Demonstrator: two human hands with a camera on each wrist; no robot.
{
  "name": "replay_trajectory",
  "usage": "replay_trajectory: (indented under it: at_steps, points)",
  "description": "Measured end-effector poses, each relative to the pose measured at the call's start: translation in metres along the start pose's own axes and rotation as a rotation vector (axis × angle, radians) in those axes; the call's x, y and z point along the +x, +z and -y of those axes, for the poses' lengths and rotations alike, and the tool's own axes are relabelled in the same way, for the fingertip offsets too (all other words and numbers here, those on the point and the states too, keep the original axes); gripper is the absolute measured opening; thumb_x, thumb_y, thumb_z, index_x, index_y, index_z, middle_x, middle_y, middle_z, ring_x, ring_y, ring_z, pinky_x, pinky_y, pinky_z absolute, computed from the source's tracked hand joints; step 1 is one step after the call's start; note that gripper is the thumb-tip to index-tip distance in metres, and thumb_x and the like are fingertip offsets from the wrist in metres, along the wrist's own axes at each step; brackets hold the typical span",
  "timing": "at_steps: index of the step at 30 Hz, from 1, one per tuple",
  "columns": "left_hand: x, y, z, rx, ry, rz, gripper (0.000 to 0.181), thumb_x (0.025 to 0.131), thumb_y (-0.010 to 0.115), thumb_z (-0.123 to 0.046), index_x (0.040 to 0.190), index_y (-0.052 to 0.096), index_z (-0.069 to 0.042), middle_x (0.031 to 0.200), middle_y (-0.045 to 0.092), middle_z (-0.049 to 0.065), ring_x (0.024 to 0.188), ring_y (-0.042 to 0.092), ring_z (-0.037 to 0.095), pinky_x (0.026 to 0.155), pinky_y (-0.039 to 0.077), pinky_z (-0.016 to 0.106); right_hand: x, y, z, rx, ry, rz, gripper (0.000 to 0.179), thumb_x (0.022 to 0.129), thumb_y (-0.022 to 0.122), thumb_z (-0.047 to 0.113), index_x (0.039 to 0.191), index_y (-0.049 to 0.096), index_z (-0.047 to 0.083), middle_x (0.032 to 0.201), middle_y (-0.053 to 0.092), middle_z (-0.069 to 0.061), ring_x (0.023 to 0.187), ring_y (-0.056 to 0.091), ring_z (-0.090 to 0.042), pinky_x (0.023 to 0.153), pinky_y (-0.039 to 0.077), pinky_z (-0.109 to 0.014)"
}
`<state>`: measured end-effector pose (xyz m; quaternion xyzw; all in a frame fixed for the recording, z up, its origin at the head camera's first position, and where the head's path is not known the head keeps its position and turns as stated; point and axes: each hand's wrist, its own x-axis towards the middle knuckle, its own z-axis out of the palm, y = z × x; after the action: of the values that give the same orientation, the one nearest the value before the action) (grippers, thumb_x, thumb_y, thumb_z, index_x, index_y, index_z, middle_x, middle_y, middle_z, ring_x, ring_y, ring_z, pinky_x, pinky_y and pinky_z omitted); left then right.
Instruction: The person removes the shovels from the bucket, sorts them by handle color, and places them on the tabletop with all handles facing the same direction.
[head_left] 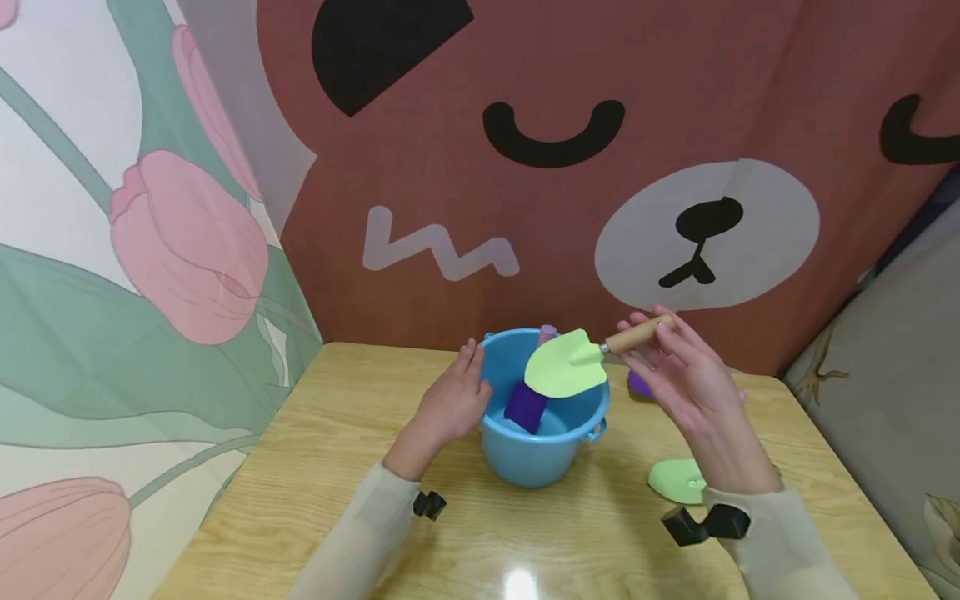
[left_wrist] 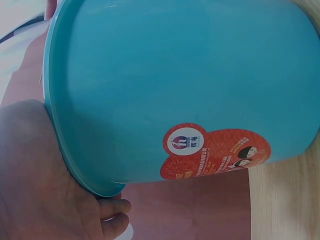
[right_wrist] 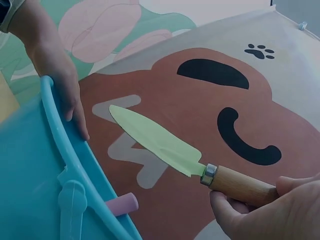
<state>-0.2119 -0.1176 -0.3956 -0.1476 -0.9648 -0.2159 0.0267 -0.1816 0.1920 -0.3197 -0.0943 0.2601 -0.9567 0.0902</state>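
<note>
Bear-print cloth (head_left: 420, 179) backs the far edge of the wooden table (head_left: 285, 483), whose surface stretches from the blue bucket (head_left: 528, 462) to the left edge, while a green piece (head_left: 671, 481) lies to the bucket's right. Pinching the wooden handle, the right hand (head_left: 693, 375) holds the trowel (head_left: 566, 367) with its blade leftward over the bucket's mouth; the left hand (head_left: 450, 396) rests straight-fingered against the rim's left side.
</note>
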Motion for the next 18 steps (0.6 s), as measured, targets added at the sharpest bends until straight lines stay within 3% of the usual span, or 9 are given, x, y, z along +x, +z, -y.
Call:
replay_trajectory:
  at_steps: [18]
  points:
    - [0.001,0.001,0.003,-0.001,0.009,0.007,0.063,0.107,0.03,-0.033,0.161,0.019,-0.002,0.17,0.012,0.011,0.157,0.01,0.025,0.124,0.022,0.044,-0.028,-0.022,0.01,0.051,-0.009,-0.01,0.032,0.106,0.042,0.0,0.135,0.054,0.007,0.128,0.059,-0.02,0.126,0.06,-0.04,0.104,0.048,-0.056]
